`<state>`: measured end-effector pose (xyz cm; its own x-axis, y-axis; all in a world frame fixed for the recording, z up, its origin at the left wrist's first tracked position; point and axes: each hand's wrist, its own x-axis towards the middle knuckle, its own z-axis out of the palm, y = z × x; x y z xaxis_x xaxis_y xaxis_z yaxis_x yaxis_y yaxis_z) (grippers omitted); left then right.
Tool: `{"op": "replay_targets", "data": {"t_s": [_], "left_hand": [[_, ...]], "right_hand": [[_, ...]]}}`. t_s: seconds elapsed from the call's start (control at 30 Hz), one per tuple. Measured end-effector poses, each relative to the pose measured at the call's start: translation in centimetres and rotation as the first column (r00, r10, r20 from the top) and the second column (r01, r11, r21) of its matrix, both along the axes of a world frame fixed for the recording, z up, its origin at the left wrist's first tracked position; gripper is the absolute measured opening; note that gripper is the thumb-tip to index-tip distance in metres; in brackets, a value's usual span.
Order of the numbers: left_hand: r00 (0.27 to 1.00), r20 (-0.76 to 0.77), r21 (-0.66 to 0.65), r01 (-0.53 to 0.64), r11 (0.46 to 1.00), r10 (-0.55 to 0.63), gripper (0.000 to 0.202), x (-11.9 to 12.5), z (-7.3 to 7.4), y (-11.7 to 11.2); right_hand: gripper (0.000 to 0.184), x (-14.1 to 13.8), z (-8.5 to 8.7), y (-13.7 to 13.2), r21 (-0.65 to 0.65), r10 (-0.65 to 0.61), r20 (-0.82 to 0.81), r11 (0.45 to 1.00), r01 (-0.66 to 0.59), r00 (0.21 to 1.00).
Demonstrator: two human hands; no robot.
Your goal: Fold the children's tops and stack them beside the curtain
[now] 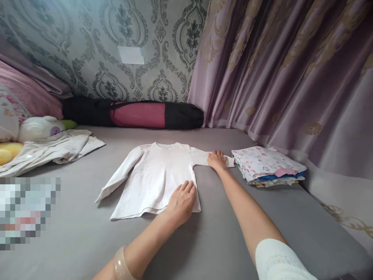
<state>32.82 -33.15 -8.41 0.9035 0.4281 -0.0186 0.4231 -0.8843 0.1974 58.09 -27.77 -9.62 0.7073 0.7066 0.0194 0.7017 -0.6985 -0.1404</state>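
Observation:
A white long-sleeved shirt lies spread on the grey bed sheet, its neckline toward the wall. Flat on the lower right part of its body rests my left hand, fingers stretched out and loosely side by side. My right hand lies on the right sleeve, which reaches straight out to the side; its fingers are slightly bent over the cloth. The left sleeve slants down toward the near left. Just past the right cuff sits a stack of folded clothes, the top one white with a pink and red print.
A black and dark red long bag lies along the wall. At the left are a crumpled pale garment, a white plush toy and a blurred-out patch. Purple curtains hang down the right side.

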Motion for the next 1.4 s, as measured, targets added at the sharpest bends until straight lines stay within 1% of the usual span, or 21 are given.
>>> {"op": "replay_targets", "data": {"t_s": [0.07, 0.13, 0.2, 0.3, 0.37, 0.47, 0.5, 0.57, 0.67, 0.7, 0.73, 0.83, 0.9, 0.97, 1.03, 1.1, 1.17, 1.27, 1.33, 1.4], "left_hand": [[0.999, 0.028, 0.018, -0.023, 1.000, 0.023, 0.046, 0.0, -0.9, -0.5], [0.996, 0.078, 0.040, -0.039, 0.998, 0.036, 0.048, 0.0, -1.5, -0.8], [0.990, 0.134, 0.043, -0.047, 0.998, 0.041, 0.039, -0.1, -1.5, -0.9], [0.984, 0.172, -0.001, -0.047, 0.999, 0.047, 0.022, -0.3, -0.7, -1.4], [0.984, 0.176, -0.036, -0.033, 0.999, 0.039, 0.023, -0.4, -0.1, -1.9], [0.986, 0.166, -0.085, -0.013, 0.996, 0.027, 0.037, -0.6, 0.3, -2.7], [0.987, 0.158, -0.096, -0.013, 0.995, 0.028, 0.039, -0.6, 0.4, -2.9], [0.991, 0.131, -0.097, -0.022, 0.995, 0.034, 0.031, -0.6, 0.6, -3.1], [0.997, 0.075, -0.056, -0.022, 0.998, 0.027, 0.008, -0.7, 1.1, -3.1], [0.998, 0.059, -0.043, -0.018, 0.999, 0.020, 0.006, -0.6, 1.2, -3.1], [0.999, 0.048, -0.030, -0.012, 0.999, 0.014, 0.008, -0.6, 1.3, -3.0], [0.998, 0.062, -0.006, -0.008, 1.000, 0.008, 0.016, -0.6, 1.0, -2.9], [0.993, 0.115, -0.010, -0.015, 1.000, 0.016, 0.020, -0.5, 0.5, -2.8], [0.976, 0.215, -0.047, -0.024, 0.999, 0.033, 0.023, -0.5, -0.2, -2.6], [0.940, 0.335, -0.114, -0.023, 0.993, 0.060, 0.025, -0.4, -0.7, -2.4], [0.906, 0.414, -0.185, -0.012, 0.983, 0.089, 0.026, -0.3, -1.1, -2.3], [0.910, 0.408, -0.217, 0.014, 0.976, 0.077, 0.027, -0.2, -1.3, -2.3], [0.949, 0.315, -0.175, 0.049, 0.983, 0.008, 0.028, -0.1, -1.2, -2.6], [0.959, 0.283, -0.142, 0.036, 0.989, 0.006, 0.025, 0.0, -1.0, -2.9], [0.962, 0.272, -0.134, 0.000, 0.991, 0.037, 0.025, 0.0, -0.8, -3.2]], "right_hand": [[0.043, -0.3, 0.4, 0.5, 0.015, 0.047, 0.022, 0.999, -0.047, 0.999], [0.042, -0.9, 0.7, 1.3, 0.030, 0.122, 0.032, 0.992, -0.123, 0.992], [0.040, -1.5, 0.7, 2.1, 0.038, 0.194, 0.031, 0.980, -0.195, 0.981], [0.036, -2.2, 0.6, 3.4, 0.038, 0.250, 0.012, 0.967, -0.250, 0.968], [0.033, -2.3, 0.4, 4.0, 0.035, 0.261, -0.003, 0.965, -0.260, 0.965], [0.031, -2.0, 0.5, 4.7, 0.026, 0.263, -0.029, 0.965, -0.262, 0.964], [0.030, -1.9, 0.5, 4.9, 0.023, 0.263, -0.037, 0.965, -0.262, 0.964], [0.027, -1.7, 0.7, 5.2, 0.021, 0.262, -0.044, 0.965, -0.262, 0.964], [0.024, -1.8, 0.9, 5.7, 0.023, 0.253, -0.039, 0.967, -0.253, 0.967], [0.025, -1.9, 1.0, 5.8, 0.025, 0.249, -0.036, 0.968, -0.248, 0.968], [0.027, -2.0, 1.0, 5.8, 0.028, 0.243, -0.033, 0.970, -0.243, 0.969], [0.033, -2.7, 1.0, 5.9, 0.037, 0.229, -0.027, 0.973, -0.228, 0.973], [0.036, -3.2, 0.8, 5.7, 0.048, 0.226, -0.019, 0.973, -0.225, 0.974], [0.038, -3.6, 0.6, 5.5, 0.060, 0.229, -0.004, 0.972, -0.228, 0.973], [0.039, -3.7, 0.2, 5.4, 0.068, 0.238, 0.008, 0.969, -0.238, 0.971], [0.039, -3.5, -0.1, 5.3, 0.079, 0.249, -0.002, 0.965, -0.248, 0.968], [0.039, -3.2, -0.2, 5.4, 0.094, 0.259, -0.029, 0.962, -0.256, 0.965], [0.035, -2.3, 0.0, 5.5, 0.114, 0.286, -0.068, 0.954, -0.278, 0.956], [0.034, -1.8, 0.5, 5.1, 0.133, 0.320, -0.085, 0.942, -0.307, 0.944], [0.033, -1.4, 1.1, 4.2, 0.156, 0.363, -0.098, 0.925, -0.346, 0.927]]}}
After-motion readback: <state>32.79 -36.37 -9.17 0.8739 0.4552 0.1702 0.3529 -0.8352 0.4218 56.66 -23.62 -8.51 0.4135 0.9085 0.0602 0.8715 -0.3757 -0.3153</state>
